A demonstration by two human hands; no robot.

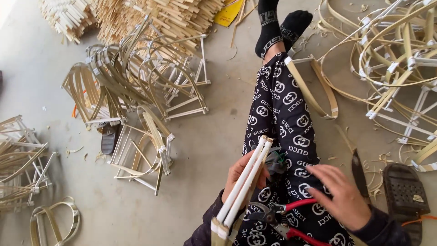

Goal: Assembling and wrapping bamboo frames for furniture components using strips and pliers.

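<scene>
While left hand (243,171) grips sticks (246,180) — upright

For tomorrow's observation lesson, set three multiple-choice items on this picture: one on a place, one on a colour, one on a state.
1. Where do the pliers lie?
A. on the person's lap
B. on the stick pile
C. in the sandal

2. What colour are the pliers' handles?
A. blue
B. red
C. green

3. What is the left hand doing?
A. lying flat on the floor
B. gripping a bundle of white sticks
C. holding a knife

Answers:
1 A, they rest on the patterned trousers.
2 B, both handles show red.
3 B, its fingers wrap round the sticks; the right hand lies open on the thigh.
</scene>
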